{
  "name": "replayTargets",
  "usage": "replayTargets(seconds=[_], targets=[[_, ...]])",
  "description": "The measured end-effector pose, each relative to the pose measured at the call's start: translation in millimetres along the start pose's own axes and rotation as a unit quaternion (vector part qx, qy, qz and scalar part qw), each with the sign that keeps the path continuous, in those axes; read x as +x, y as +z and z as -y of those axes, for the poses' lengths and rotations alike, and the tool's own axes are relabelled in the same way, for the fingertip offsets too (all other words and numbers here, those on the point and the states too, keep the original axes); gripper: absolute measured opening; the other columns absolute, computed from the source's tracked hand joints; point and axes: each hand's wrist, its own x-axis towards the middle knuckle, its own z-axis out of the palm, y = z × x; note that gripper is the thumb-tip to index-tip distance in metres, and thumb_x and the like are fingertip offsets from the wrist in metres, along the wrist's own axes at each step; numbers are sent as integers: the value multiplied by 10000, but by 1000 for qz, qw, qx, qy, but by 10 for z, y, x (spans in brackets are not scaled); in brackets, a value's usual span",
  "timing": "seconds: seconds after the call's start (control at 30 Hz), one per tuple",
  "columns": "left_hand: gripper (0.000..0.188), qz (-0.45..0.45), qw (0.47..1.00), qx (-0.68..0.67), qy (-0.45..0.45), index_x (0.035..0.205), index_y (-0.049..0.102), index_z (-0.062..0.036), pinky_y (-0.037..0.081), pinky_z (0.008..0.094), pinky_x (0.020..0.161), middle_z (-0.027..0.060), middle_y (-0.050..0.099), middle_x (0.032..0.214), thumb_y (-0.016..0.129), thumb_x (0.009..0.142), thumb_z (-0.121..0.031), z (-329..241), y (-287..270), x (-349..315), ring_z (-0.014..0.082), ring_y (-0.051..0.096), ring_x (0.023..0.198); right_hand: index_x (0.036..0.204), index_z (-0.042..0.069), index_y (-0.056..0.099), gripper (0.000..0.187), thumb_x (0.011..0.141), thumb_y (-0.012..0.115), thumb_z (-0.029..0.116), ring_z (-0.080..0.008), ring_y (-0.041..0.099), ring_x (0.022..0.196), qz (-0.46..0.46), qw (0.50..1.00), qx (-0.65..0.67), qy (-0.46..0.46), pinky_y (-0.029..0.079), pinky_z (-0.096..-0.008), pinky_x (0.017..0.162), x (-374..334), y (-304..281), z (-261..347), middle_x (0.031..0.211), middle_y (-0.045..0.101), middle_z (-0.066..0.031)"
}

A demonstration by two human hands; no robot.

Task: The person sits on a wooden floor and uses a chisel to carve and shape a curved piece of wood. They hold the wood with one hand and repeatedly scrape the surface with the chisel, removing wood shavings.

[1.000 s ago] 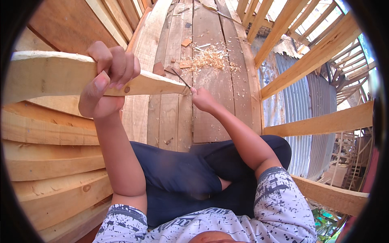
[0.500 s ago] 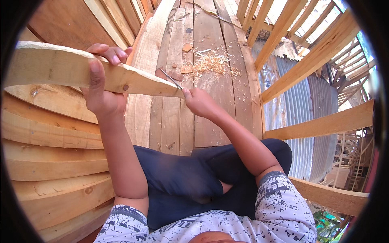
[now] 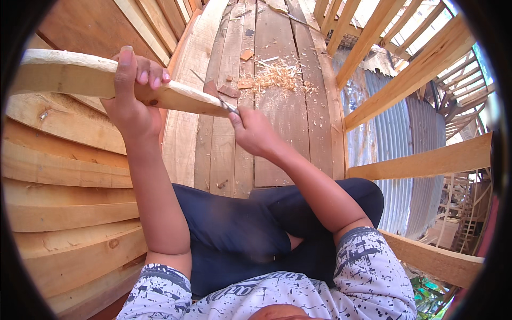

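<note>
My left hand (image 3: pixel 133 93) grips a long, pale, curved piece of wood (image 3: pixel 186 100), fingers over its top edge and thumb pointing up along the near side. The wood tapers toward its right end and has a dark knot beside my fingers. In my right hand (image 3: pixel 255 130) is a thin-bladed knife (image 3: pixel 198 76), its handle mostly hidden by the closed fingers. The blade runs up and left, crossing the narrow tip of the wood.
Curly wood shavings (image 3: pixel 277 76) and small reddish chips (image 3: pixel 230 92) lie on the plank floor (image 3: pixel 277 144) ahead. Stacked boards (image 3: pixel 69 170) line the left side. A wooden railing (image 3: pixel 426 160) stands on the right, with corrugated metal sheets (image 3: pixel 389 133) beyond it. My crossed legs (image 3: pixel 229 218) are below.
The wood has rolled so more of its pale top edge shows, and its tip has shifted slightly up and left. My right hand and the knife have moved left with it.
</note>
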Motion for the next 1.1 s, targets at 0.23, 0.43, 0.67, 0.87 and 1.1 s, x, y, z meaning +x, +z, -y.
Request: replayTargets(seconds=[0.23, 0.43, 0.67, 0.87, 1.1], targets=[[183, -11, 1000, 2, -6, 902, 558, -37, 481, 332, 598, 8, 451, 650, 670, 931, -180, -4, -63, 4, 131, 495, 584, 972, -63, 612, 339, 1013, 459, 237, -469, 630, 858, 73, 996, -32, 32, 472, -535, 761, 20, -122, 225, 856, 649, -296], [165, -11, 1000, -3, -6, 899, 560, -41, 480, 335, 593, 6, 457, 642, 666, 930, -164, 13, 19, 5, 128, 489, 567, 873, -56, 545, 314, 1013, 491, 220, -492, 581, 746, -21, 998, -2, -58, 444, -523, 668, 104, 112, -373, 767, 601, -300], [155, -22, 1000, 18, 0, 894, 564, -35, 485, 335, 593, 6, 463, 639, 657, 933, -152, -44, -50, -12, 130, 495, 568, 1076, -52, 549, 310, 1025, 454, 239, -473, 632, 848, 64, 997, -42, -33, 484, -549, 761, -138, -246, 476, 837, 648, -296], [156, 2, 1000, 19, 2, 863, 559, -46, 485, 334, 582, 9, 467, 637, 652, 937, -147, 7, 52, -47, 131, 493, 559, 975, -45, 565, 297, 1025, 444, 222, -473, 635, 810, 14, 998, -53, -34, 481, -555, 750, 104, 23, -243, 828, 645, -296], [183, -8, 1000, 31, 0, 819, 546, -53, 489, 337, 574, 8, 458, 614, 652, 934, -147, -33, 29, -41, 132, 487, 529, 973, -57, 586, 328, 1012, 459, 243, -475, 625, 874, 68, 996, -56, 10, 477, -539, 780, -50, -187, 262, 889, 646, -305]])
